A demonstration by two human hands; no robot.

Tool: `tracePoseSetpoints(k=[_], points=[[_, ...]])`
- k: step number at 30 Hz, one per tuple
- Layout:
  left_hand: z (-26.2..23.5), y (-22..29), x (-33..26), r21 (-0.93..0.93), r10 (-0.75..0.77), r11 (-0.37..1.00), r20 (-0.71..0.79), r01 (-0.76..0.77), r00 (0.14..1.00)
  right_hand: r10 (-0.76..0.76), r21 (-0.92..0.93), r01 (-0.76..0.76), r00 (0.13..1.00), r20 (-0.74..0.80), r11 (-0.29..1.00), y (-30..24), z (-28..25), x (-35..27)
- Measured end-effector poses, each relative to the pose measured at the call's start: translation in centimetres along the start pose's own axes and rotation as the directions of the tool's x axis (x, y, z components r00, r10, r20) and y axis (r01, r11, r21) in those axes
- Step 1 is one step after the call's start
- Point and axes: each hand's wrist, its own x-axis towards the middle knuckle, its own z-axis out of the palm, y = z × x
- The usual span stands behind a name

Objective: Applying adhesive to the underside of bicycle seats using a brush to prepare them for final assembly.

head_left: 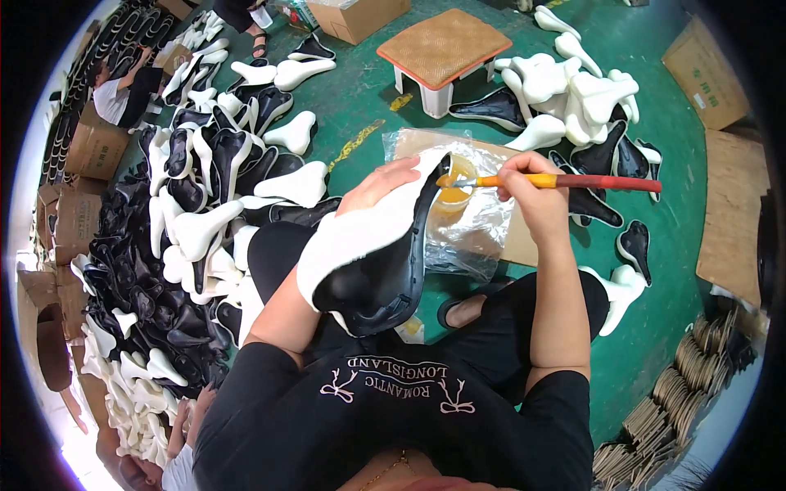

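My left hand (381,184) is wrapped round a bicycle saddle (348,241), white foam on the outside and a black shell on the underside. The saddle is tilted, its narrow nose pointing away from me and the black underside turned to the right. In my right hand (530,196) is a paintbrush (610,182) with a yellow and red handle, gripped near the bristles. Its tip is at the saddle's nose, above a clear cup (452,200) of amber liquid; whether it touches the saddle I cannot tell. The cup stands on plastic film (467,250) over a cardboard sheet (522,237).
A low stool (446,49) with a brown top stands ahead. Piles of white saddle pads (201,233) and black shells (147,286) fill the left; another saddle pile (602,94) lies at far right. Cartons (706,74) line the sides. Other people (115,98) are at the left.
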Motion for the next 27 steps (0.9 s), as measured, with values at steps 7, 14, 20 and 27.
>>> tracePoseSetpoints(k=[7,14,20,27], points=[[0.2,-0.4,0.1,-0.005,0.071,0.997,-0.043,-0.071,0.997,-0.032,-0.001,0.033,0.998,0.054,0.999,0.2,-0.2,0.2],[0.5,-0.3,0.2,-0.006,0.04,0.999,-0.061,-0.04,0.997,0.045,0.009,-0.047,0.979,0.197,0.999,0.0,0.0,-0.2],[0.6,-1.1,0.6,0.006,0.0,1.0,-0.051,0.0,0.999,-0.042,-0.257,0.049,0.999,0.035,0.965,2.6,-1.1,1.1],[0.4,-3.2,0.7,0.197,0.023,0.98,-0.074,-0.008,0.997,-0.047,-0.449,0.079,0.996,0.082,0.89,5.5,0.4,1.7]])
